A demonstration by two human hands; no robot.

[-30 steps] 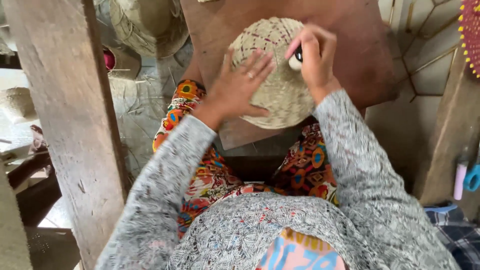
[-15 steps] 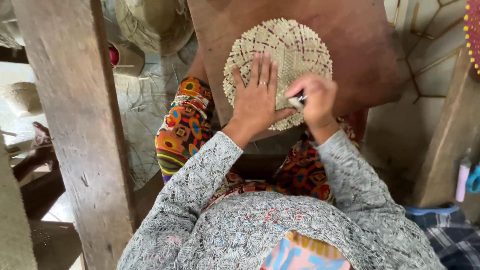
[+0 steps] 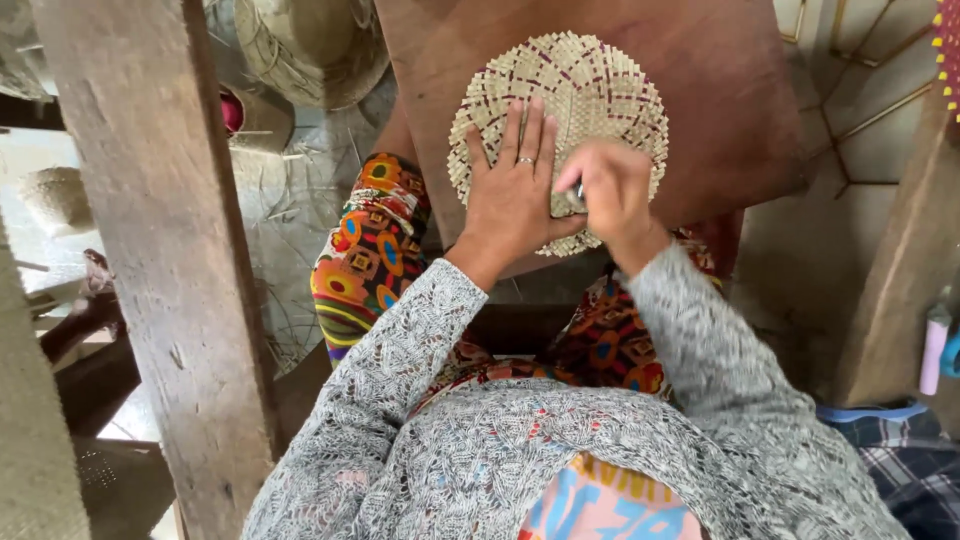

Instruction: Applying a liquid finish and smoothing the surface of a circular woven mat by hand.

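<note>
While the left hand lies flat with fingers spread wide on the round pale woven straw mat, I read the right hand as closed tight around a small dark tool pressed against the mat near its lower middle. Can't make out what the tool is; mostly hidden by the fingers.

Mat location: on the reddish-brown wooden board resting across the lap, over the multicoloured patterned skirt.

Risks as I judge them, left to right:
- Rough grey wooden post stands close by the left elbow; a wide swing could knock it.
- Left fingertips sit just beside the tool. If it skids on the weave, it goes toward the thumb or index finger.
- Ring could snag a loose strand.
- Only the flat palm pins the mat. Ease off and the mat may turn or slide on the smooth board.
- Board looks balanced on the knees, tilted; a leg shift could tip it and the mat off.
- Frayed rim strands may split or pull out under hard pressure.

Packages and labels: none readable. Pale woven basket-like piece at upper left. Pink slim bottle-shaped item at the right edge, a blue thing just beside it, kind unclear. Red woven piece with yellow beaded edge at top right corner.
</note>
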